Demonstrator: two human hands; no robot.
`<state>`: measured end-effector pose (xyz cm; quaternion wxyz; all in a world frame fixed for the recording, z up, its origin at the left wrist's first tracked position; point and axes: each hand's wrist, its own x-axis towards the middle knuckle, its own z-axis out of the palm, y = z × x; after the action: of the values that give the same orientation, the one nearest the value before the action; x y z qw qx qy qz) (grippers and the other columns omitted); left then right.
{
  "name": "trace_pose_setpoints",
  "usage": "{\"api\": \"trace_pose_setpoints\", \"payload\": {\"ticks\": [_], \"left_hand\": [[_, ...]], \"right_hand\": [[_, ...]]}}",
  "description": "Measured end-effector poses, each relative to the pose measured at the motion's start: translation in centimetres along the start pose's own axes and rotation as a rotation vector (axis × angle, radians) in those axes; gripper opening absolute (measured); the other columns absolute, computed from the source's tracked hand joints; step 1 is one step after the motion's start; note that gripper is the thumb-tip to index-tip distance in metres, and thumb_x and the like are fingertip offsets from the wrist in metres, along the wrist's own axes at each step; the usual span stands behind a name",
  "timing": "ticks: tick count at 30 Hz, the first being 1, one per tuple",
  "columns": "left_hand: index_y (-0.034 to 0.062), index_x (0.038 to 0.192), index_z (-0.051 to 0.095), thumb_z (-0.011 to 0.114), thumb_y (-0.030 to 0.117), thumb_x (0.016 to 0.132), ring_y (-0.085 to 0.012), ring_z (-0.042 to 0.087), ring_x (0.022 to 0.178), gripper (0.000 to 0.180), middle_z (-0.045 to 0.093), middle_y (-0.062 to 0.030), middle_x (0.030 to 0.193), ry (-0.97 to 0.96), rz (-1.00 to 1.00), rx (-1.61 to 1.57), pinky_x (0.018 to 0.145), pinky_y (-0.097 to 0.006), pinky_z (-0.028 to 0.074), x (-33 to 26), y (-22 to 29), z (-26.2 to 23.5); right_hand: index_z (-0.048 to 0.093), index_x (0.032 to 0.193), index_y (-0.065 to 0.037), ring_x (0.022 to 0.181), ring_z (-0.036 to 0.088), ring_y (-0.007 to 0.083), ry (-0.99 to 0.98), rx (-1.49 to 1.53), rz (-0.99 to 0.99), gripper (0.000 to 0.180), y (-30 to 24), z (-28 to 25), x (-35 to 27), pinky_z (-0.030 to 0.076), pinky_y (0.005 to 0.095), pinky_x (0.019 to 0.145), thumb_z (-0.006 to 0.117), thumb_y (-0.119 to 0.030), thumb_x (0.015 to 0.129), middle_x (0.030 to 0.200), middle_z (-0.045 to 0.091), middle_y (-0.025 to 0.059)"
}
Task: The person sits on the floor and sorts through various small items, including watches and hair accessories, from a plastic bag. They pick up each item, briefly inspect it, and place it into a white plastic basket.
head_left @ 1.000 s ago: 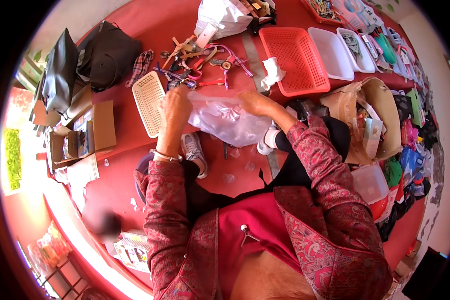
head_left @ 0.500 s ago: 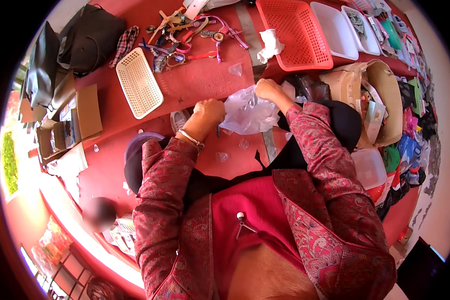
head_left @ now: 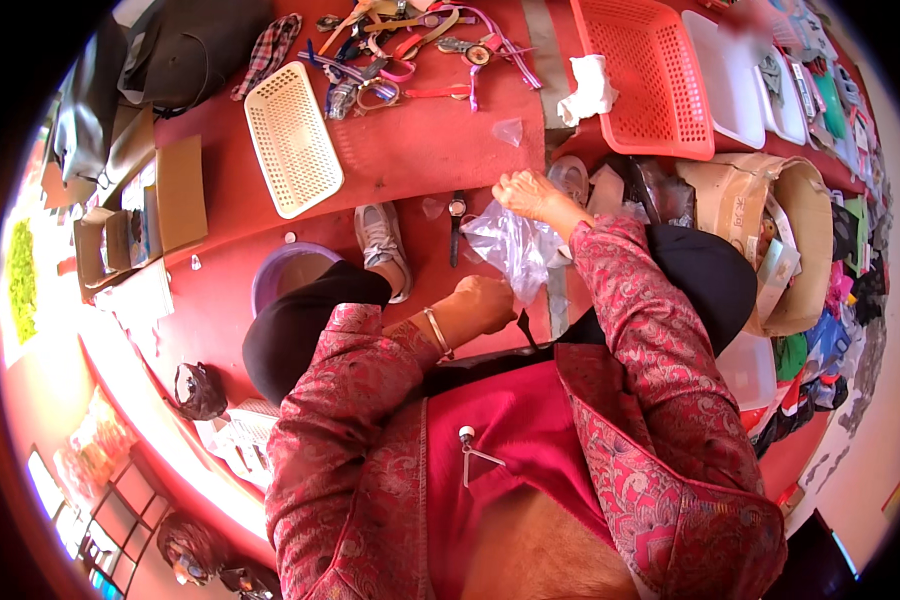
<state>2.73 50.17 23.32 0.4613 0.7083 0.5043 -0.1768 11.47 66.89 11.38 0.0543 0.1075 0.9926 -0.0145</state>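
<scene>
A crumpled clear plastic bag (head_left: 518,248) hangs between my two hands, over the floor between my knees. My right hand (head_left: 530,194) is closed on its upper end. Lower and nearer my body, my left hand (head_left: 482,304) is closed at the bag's near end, its fingertips mostly hidden. On the red floor just left of the bag lies a wristwatch (head_left: 456,228) with a dark strap. More watches and coloured straps (head_left: 410,60) are heaped on the red ledge ahead.
A cream perforated basket (head_left: 292,140) sits at the ledge's left, a red basket (head_left: 642,80) and white trays (head_left: 722,75) at its right. By my right knee stands an open carton (head_left: 740,215); a purple bucket (head_left: 270,275) is by my left. Small clear plastic scraps (head_left: 508,130) lie about.
My left hand has moved down and right, toward my body. The bag has turned from stretched sideways to hanging lengthwise, and the wristwatch on the floor now shows fully. The view has shifted slightly.
</scene>
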Motion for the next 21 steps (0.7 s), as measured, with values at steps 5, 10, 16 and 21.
{"api": "trace_pose_setpoints", "payload": {"ticks": [5,10,16,21], "left_hand": [[0.0024,0.077,0.062,0.054,0.012,0.072,-0.0255,0.063,0.071,0.013,0.062,-0.014,0.078,0.102,0.051,0.281,0.054,-0.035,0.05,-1.3,1.0,-0.2],[0.0026,0.075,0.061,0.054,0.012,0.071,-0.0248,0.063,0.066,0.012,0.061,-0.013,0.073,0.24,0.112,0.263,0.052,-0.034,0.05,-5.7,3.2,-2.1],[0.0026,0.078,0.061,0.052,0.016,0.073,-0.0248,0.061,0.078,0.017,0.061,-0.0113,0.078,0.248,0.051,0.442,0.055,-0.039,0.049,-7.1,4.1,-1.7],[0.0025,0.09,0.061,0.051,0.018,0.074,-0.0266,0.056,0.085,0.024,0.058,-0.0142,0.088,0.309,0.007,0.579,0.064,-0.041,0.047,-7.6,4.1,-0.9]], "right_hand": [[0.056,0.074,-0.002,0.064,0.061,0.0295,-0.126,0.054,0.053,0.015,-0.7,3.3,-0.7,0.05,0.0366,0.054,0.044,-0.011,0.075,0.073,0.058,0.0166],[0.065,0.069,-0.003,0.078,0.062,0.0263,-0.415,0.188,0.309,0.013,-1.9,1.9,-1.9,0.048,0.0389,0.066,0.064,-0.007,0.057,0.077,0.063,0.0161],[0.066,0.087,-0.009,0.088,0.06,0.0284,-0.856,0.278,0.397,0.03,-1.4,-4.9,1.9,0.048,0.0382,0.072,0.072,-0.017,0.058,0.091,0.063,0.011],[0.061,0.073,-0.008,0.074,0.061,0.0291,-0.103,0.142,0.266,0.01,-5.5,-6.8,4.9,0.048,0.0399,0.06,0.055,-0.015,0.071,0.069,0.061,0.0138]]}}
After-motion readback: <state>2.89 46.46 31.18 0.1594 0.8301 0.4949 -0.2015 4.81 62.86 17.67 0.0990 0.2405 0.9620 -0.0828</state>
